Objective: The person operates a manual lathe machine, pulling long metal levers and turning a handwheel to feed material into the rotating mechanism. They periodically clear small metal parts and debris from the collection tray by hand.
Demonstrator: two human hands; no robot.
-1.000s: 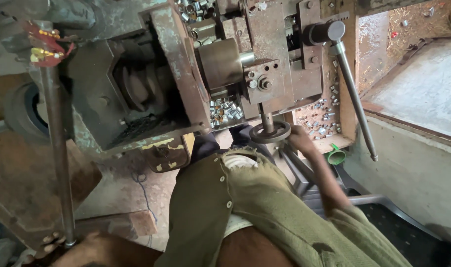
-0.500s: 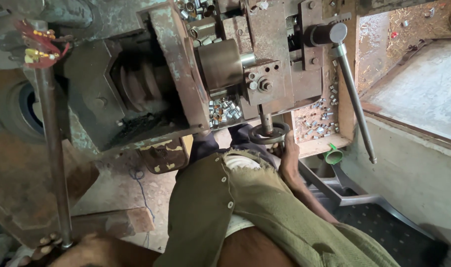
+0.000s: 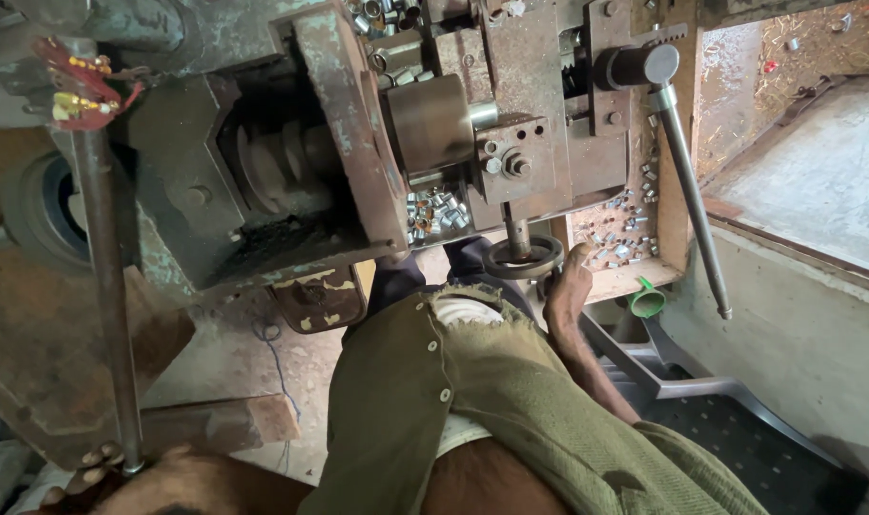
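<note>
The person sits close before an old, rusty machine (image 3: 377,143) and has a hand on two of its controls. The left hand (image 3: 96,472) is low at the bottom edge of the view; its fingers (image 3: 91,460) are curled around the lower end of a long steel rod (image 3: 105,296), which runs up to a red part with yellow pieces (image 3: 81,91) near the top. The right hand (image 3: 570,281) reaches forward to the small round handwheel (image 3: 522,257) under the machine's front block. It lies against the rim of the wheel, but from this angle I cannot tell if the fingers are closed on it or only rest beside it.

As to how far the work is: many small shiny metal sleeves (image 3: 434,212) already lie in the trough under the cylinder (image 3: 434,119), and more are scattered on the rusty tray (image 3: 625,234) to the right, so I judge that a good number of pieces is finished. Whether a piece sits in the machine now is hidden. The long lever with the dark knob (image 3: 687,191) hangs free, no hand on it. A green funnel (image 3: 647,300) lies just under the tray.
</note>
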